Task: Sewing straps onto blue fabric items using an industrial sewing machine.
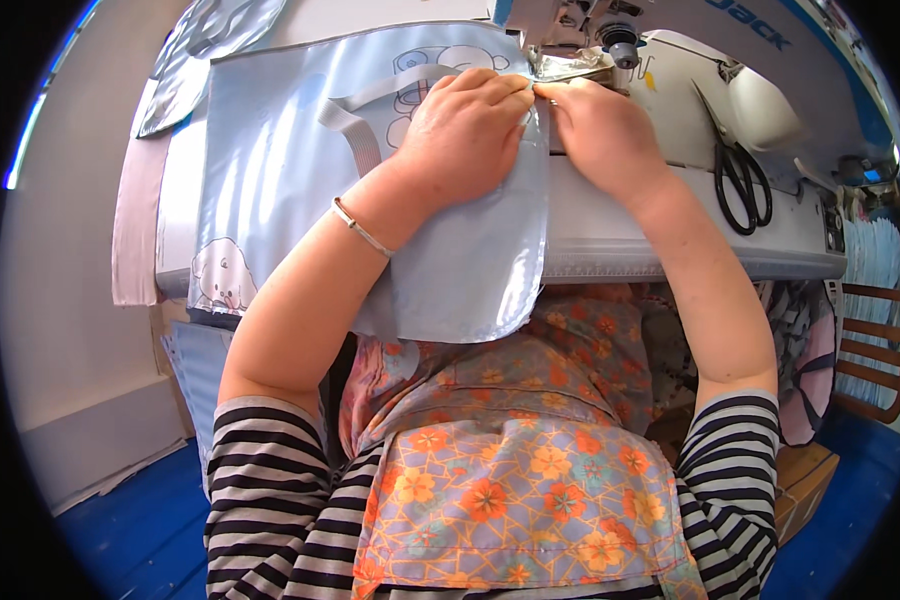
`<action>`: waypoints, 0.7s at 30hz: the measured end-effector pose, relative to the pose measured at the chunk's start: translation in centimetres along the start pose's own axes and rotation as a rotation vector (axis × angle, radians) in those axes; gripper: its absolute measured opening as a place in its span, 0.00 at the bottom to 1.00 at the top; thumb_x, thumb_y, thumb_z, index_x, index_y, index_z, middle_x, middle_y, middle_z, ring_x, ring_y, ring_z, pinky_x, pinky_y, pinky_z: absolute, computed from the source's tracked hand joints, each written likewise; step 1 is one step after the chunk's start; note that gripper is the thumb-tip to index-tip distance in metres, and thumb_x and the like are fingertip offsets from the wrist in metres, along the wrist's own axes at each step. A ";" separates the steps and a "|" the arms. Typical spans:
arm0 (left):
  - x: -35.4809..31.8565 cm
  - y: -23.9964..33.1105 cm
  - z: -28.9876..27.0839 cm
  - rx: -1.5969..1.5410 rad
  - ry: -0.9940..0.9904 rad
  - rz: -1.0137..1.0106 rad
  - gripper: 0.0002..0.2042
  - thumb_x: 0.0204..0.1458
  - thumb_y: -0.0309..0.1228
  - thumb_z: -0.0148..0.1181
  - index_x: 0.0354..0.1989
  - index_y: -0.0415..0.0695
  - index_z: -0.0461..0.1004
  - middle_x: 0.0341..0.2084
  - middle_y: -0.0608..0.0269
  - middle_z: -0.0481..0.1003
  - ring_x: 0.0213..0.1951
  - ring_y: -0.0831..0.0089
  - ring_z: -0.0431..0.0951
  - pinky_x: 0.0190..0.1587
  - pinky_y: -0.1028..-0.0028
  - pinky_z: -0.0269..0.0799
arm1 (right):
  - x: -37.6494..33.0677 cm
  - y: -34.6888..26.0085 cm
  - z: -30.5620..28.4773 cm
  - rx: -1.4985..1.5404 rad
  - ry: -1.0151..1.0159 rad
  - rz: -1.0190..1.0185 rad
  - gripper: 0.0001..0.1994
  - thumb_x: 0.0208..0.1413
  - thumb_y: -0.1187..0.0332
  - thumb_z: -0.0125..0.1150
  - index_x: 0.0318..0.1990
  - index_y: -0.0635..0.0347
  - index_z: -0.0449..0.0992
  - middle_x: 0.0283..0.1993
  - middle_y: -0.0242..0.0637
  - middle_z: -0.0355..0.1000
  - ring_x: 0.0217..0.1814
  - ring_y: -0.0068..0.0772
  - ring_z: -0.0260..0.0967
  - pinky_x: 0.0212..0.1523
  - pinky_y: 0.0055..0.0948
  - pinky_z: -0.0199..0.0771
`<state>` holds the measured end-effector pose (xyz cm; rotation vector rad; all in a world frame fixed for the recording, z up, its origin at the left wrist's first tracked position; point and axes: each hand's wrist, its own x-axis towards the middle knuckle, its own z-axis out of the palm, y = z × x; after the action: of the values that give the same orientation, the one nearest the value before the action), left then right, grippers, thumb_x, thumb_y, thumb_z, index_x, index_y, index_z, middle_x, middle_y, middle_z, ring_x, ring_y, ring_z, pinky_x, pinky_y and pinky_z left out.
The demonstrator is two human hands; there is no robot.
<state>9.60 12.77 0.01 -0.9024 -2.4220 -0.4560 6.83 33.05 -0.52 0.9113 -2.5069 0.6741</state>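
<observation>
A glossy light-blue fabric piece (280, 150) with printed cartoon animals lies over the sewing table, its near rounded corner hanging past the front edge. My left hand (467, 130) rests on its upper right part, fingers bent together and closed at the fabric's right edge. My right hand (605, 130) pinches that same edge from the other side, the fingertips of both hands almost touching. Just beyond them are the presser foot and metal plate (575, 70) of a sewing machine (670, 30). A grey strap (360, 135) loops across the fabric and runs partly under my left wrist.
Black-handled scissors (738, 185) lie on the table right of my right hand. Another shiny blue piece (210, 50) lies at the far left, above a pinkish strip (140, 220). A brown wooden rack (875, 340) and hanging pale-blue pieces (875, 260) stand at the right.
</observation>
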 end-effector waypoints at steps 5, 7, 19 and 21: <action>0.2 -0.4 0.3 0.062 0.000 0.002 0.15 0.50 0.29 0.57 0.47 0.41 0.79 0.50 0.59 0.78 0.51 0.62 0.75 0.56 0.62 0.69 | -0.6 -1.7 -0.5 -0.165 -0.100 0.064 0.11 0.56 0.71 0.58 0.46 0.55 0.81 0.38 0.39 0.75 0.39 0.45 0.75 0.40 0.40 0.77; 0.3 -0.4 0.4 0.055 -0.008 -0.014 0.15 0.51 0.30 0.57 0.47 0.41 0.79 0.50 0.58 0.78 0.52 0.61 0.75 0.56 0.62 0.69 | -1.0 -1.8 -0.5 -0.173 -0.068 0.000 0.11 0.54 0.72 0.59 0.45 0.55 0.81 0.39 0.37 0.74 0.40 0.43 0.75 0.40 0.39 0.77; -3.8 -8.8 -7.7 0.442 -0.111 -0.432 0.23 0.51 0.35 0.62 0.56 0.40 0.74 0.54 0.52 0.75 0.55 0.54 0.75 0.57 0.59 0.70 | -1.5 -1.9 -0.2 -0.133 0.030 -0.118 0.11 0.49 0.77 0.62 0.41 0.57 0.81 0.40 0.33 0.73 0.43 0.38 0.73 0.43 0.34 0.77; -4.9 -9.4 -9.4 0.257 -0.290 -0.751 0.21 0.51 0.31 0.60 0.53 0.37 0.75 0.43 0.53 0.79 0.45 0.59 0.79 0.51 0.63 0.73 | -1.6 -1.7 -0.2 -0.126 0.023 -0.108 0.11 0.49 0.77 0.62 0.41 0.58 0.81 0.40 0.33 0.73 0.43 0.38 0.72 0.43 0.35 0.77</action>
<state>9.62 -0.90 3.65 0.0895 -2.9527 -0.2625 9.19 32.82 -0.66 0.9783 -2.4294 0.4839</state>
